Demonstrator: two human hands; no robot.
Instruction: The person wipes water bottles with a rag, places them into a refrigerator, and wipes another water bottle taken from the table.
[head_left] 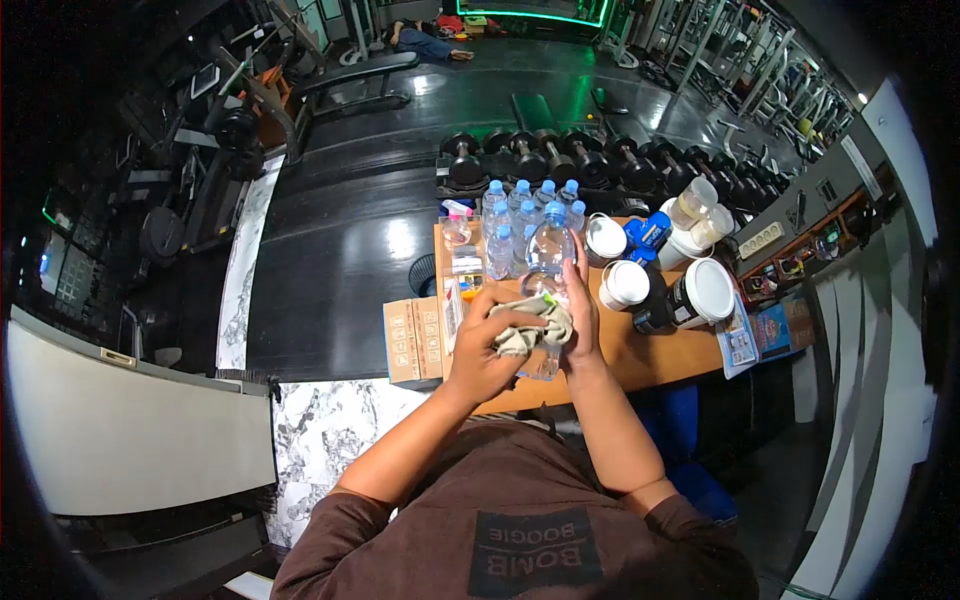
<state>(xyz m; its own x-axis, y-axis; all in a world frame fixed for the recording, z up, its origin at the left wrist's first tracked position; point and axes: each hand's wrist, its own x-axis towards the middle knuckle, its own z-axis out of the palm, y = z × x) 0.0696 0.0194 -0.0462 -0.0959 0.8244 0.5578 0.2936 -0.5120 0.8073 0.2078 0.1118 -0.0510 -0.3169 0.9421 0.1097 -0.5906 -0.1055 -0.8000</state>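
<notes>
A large clear plastic bottle (pixel 551 243) with a blue cap stands upright or slightly tilted in front of me. My right hand (pixel 583 318) is wrapped around its right side. My left hand (pixel 482 350) is closed on a crumpled pale cloth (pixel 520 328), pressed against the lower front of the bottle. The cloth has a small green patch and hides part of the bottle. Just behind, several smaller water bottles (pixel 500 240) with blue caps are grouped on the wooden table (pixel 655 355).
White-lidded tubs (pixel 709 292) and a blue container (pixel 648 235) crowd the table's right side. A cardboard box (pixel 412 340) sits at its left. Beyond are a dumbbell rack (pixel 555 160), a treadmill (pixel 360 85) and a person (pixel 428 42) lying on the floor.
</notes>
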